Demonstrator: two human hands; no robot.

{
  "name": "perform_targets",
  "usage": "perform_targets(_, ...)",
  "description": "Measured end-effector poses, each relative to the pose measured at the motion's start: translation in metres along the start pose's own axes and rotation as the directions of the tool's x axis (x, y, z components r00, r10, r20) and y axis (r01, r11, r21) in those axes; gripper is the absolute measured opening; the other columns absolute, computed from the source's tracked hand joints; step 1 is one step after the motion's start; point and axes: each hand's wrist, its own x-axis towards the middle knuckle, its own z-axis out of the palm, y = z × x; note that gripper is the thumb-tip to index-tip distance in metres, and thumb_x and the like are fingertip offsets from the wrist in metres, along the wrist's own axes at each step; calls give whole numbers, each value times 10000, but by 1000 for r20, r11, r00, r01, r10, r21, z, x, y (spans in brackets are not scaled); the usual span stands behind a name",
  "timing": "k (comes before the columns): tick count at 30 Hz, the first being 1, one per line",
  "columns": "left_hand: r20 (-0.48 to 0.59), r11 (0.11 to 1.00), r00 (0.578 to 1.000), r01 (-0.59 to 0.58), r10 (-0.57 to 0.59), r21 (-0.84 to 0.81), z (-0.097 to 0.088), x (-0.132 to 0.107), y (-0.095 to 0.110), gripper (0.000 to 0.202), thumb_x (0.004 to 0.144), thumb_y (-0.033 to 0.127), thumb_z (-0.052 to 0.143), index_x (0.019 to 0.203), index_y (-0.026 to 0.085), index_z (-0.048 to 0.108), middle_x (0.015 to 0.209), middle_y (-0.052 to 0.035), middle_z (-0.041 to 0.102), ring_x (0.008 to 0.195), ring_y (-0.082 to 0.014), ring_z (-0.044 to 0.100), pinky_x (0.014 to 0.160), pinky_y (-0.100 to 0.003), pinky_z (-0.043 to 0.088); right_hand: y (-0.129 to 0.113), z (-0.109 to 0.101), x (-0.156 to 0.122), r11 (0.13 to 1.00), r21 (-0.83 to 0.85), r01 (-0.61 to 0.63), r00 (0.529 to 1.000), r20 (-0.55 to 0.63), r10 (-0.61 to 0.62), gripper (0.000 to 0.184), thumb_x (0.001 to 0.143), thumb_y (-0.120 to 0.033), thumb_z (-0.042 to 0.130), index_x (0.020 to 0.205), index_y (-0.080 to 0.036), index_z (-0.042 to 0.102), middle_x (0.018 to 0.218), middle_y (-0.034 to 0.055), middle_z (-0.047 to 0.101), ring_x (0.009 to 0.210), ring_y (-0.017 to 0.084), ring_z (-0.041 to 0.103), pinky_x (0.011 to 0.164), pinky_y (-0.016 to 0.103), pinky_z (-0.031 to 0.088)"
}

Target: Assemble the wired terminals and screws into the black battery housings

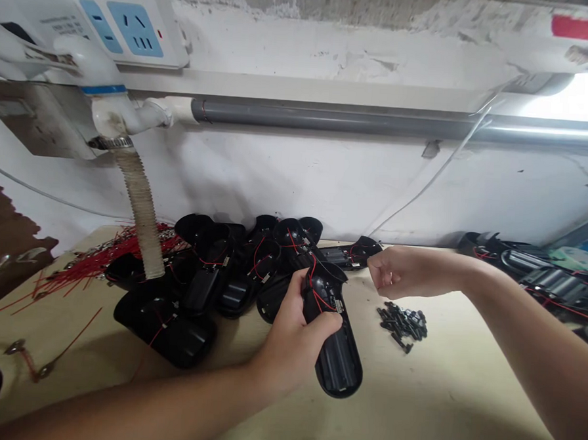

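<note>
My left hand is shut on a black plastic battery-holder housing, gripping its middle with the long end pointing toward me. Red wires run through the housing's upper end. My right hand hangs just to the right of that end, apart from it, with its fingers curled closed and no held item showing. Below my right hand, a small heap of black screws lies on the wooden tabletop.
A pile of similar black housings with red wires stands against the white wall. Loose red wires lie at left, beneath a corrugated hose. More wired holders sit at right. A grey pipe and a power strip run above.
</note>
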Motion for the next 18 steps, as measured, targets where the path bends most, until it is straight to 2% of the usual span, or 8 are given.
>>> perform_targets(2,0,1000,1000,6,-6,-1,0,1,-1,286,857,168,663,1107,200,529,952,12,574,897,-146,534,853,-314,461,-6,-3,-4,999,37,14,1000,4,-15,144,792,-258,697,907,-207,769,944,40,793,806,201,711,653,282,467)
perform_targets(4,10,1000,1000,24,-24,-13,0,1,-3,288,867,169,653,1120,204,519,958,5,585,903,-158,562,857,-328,472,-15,-3,-7,990,121,67,998,3,-67,112,797,-253,710,888,-201,751,962,42,808,832,203,736,670,279,487)
perform_targets(7,8,999,999,32,-32,-4,0,1,-3,291,860,165,649,1120,205,523,965,-3,597,907,-167,580,843,-326,473,-31,2,-8,950,279,142,990,-40,-137,56,788,-216,713,822,-187,678,850,27,794,735,161,704,616,248,462)
perform_targets(10,-23,1000,1000,11,-10,25,1,-1,0,287,836,155,660,1094,197,541,945,3,584,878,-151,540,814,-297,460,-42,18,-4,863,469,189,980,-145,-136,136,773,-205,745,789,-185,611,761,14,761,654,130,648,570,234,451)
perform_targets(12,-39,1000,999,-9,10,17,2,-2,2,287,829,149,667,1088,195,552,939,4,582,878,-147,529,819,-289,458,-45,35,0,755,597,272,955,-262,-137,210,778,-233,802,802,-186,598,728,3,737,641,121,631,585,242,484)
perform_targets(15,-32,996,998,-50,48,-67,2,-2,1,310,841,158,668,1132,201,571,997,-9,623,935,-157,559,859,-297,465,-46,64,3,510,746,428,892,-440,-104,254,822,-310,875,934,-181,687,772,10,748,686,113,648,653,246,523)
perform_targets(18,-39,987,998,-64,59,-146,2,-3,-3,299,856,181,656,1143,207,576,1014,-15,643,954,-167,573,860,-303,464,-44,90,4,309,827,470,871,-491,-14,264,858,-368,897,1024,-199,782,839,36,783,729,108,675,684,234,530)
